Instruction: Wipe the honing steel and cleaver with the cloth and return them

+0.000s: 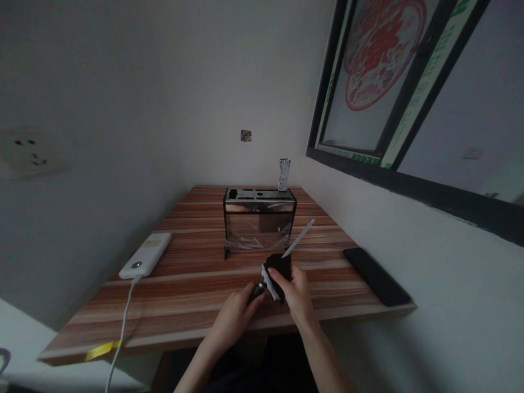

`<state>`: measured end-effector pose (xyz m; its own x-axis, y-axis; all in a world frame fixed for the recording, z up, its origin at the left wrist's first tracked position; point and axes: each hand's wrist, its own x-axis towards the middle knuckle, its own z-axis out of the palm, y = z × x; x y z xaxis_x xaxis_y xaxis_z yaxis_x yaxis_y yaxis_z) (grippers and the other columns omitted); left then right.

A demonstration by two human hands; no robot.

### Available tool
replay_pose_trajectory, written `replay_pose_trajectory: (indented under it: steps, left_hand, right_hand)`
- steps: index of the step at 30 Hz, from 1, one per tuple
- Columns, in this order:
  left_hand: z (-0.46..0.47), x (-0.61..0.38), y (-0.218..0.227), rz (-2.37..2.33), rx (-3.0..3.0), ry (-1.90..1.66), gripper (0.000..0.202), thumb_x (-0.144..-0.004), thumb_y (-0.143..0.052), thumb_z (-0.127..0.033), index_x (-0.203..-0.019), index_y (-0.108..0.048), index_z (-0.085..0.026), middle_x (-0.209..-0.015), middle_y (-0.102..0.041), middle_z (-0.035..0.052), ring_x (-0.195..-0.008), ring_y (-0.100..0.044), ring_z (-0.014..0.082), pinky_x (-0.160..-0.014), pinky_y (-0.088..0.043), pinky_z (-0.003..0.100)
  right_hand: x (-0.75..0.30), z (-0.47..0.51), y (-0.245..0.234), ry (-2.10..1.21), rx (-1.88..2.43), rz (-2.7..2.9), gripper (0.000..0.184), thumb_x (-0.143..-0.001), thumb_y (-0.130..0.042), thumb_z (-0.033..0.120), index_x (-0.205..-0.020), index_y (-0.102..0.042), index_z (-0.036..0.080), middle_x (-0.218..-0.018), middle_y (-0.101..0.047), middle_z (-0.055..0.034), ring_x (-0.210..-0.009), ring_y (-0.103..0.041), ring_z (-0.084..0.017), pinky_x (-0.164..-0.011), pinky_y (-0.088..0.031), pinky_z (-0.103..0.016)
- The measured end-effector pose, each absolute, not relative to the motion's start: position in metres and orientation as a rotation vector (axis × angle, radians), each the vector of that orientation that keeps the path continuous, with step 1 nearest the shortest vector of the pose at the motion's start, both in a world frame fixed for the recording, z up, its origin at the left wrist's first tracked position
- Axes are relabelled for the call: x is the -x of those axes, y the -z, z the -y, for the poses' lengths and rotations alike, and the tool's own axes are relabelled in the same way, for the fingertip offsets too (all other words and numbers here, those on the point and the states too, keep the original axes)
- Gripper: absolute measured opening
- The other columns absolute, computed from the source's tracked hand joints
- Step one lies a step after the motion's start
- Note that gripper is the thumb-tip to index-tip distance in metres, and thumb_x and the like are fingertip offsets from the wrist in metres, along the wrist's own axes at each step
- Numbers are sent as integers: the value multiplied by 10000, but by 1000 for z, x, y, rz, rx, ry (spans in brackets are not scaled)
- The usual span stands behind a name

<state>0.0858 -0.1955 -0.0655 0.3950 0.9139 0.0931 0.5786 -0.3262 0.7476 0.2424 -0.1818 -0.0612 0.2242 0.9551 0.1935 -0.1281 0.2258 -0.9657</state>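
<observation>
A wooden table (196,305) with striped grain is standing against the wall. A clear box with a black lid (259,225) is sitting toward its 12 o'clock edge. A white power bank (146,255) is lying at 9 o'clock, its cable trailing off the front edge. A black phone (375,276) is lying at 3 o'clock.

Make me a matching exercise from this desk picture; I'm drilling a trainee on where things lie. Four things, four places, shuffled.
Things:
1. power bank
2. black phone
3. knife
4. clear-fronted box

Places:
A. lying flat near the table's right edge
B. standing at the middle of the table, behind the hands
C. on the left of the table, with a white cable plugged in
D. held between the left hand and right hand, in a black cloth

Pairs: 1-C, 2-A, 3-D, 4-B
</observation>
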Motion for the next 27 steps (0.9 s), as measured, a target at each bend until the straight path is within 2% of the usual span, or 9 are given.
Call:
replay_pose_trajectory:
  steps: [6,11,18,24,27]
  left_hand:
    - [195,-85,67,-1295,-2055,-670,208,-902,-420,-335,-913,-564,-186,-809,-671,49,-763,-627,197,-649,-392,221]
    - [196,-84,67,-1249,-2046,-668,209,-905,-416,-344,-895,-560,-192,-804,-669,36,-749,-624,183,-654,-384,214]
    - [197,-84,66,-1233,-2031,-663,233,-889,-432,-337,-982,-585,-188,-890,-683,54,-807,-624,196,-710,-406,233]
    - [199,-84,63,-1202,-2032,-667,219,-896,-431,-335,-963,-580,-190,-884,-681,44,-803,-623,187,-710,-410,225]
    - [198,-83,65,-1202,-2042,-679,235,-901,-425,-344,-1002,-581,-200,-918,-683,44,-830,-624,191,-727,-409,226]
  right_hand:
    - [-263,170,38,-965,996,1000,302,-666,-737,397,-802,-685,133,-697,-712,-72,-515,-625,-164,-396,-472,-222]
    - [-287,160,17,-876,993,945,340,-638,-748,422,-814,-700,136,-688,-714,-68,-485,-614,-160,-347,-453,-219]
    - [-321,147,-2,-712,978,886,326,-611,-768,405,-806,-700,154,-716,-714,-42,-530,-616,-143,-418,-463,-219]
    - [-328,146,-15,-712,928,869,325,-628,-754,400,-820,-692,145,-673,-688,-29,-487,-566,-115,-356,-391,-192]
    - [-326,145,-13,-700,904,821,336,-630,-754,401,-836,-686,145,-683,-681,-26,-508,-566,-112,-393,-415,-196]
